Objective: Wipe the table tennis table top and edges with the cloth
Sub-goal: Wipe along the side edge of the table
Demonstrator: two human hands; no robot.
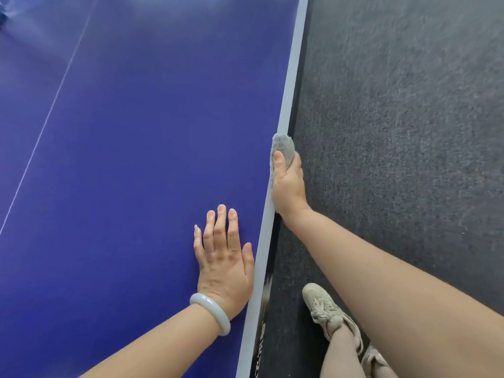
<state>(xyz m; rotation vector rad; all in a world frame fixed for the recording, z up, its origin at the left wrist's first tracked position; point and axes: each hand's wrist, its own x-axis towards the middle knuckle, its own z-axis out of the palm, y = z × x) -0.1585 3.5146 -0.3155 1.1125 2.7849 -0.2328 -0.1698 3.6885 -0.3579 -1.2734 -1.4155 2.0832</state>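
Observation:
The blue table tennis table top (131,159) fills the left of the head view, with a pale edge stripe (290,77) running from top right down to the bottom. My right hand (287,184) grips a grey fluffy cloth (283,144) wrapped over that edge, thumb on top and fingers hidden down the side. Flat on the top beside the edge rests my left hand (222,257), fingers straight, with a pale bangle on the wrist.
Dark grey carpet (409,132) lies to the right of the table. My foot in a beige shoe (324,309) stands on it close to the table side. A thin white centre line (46,118) crosses the blue top.

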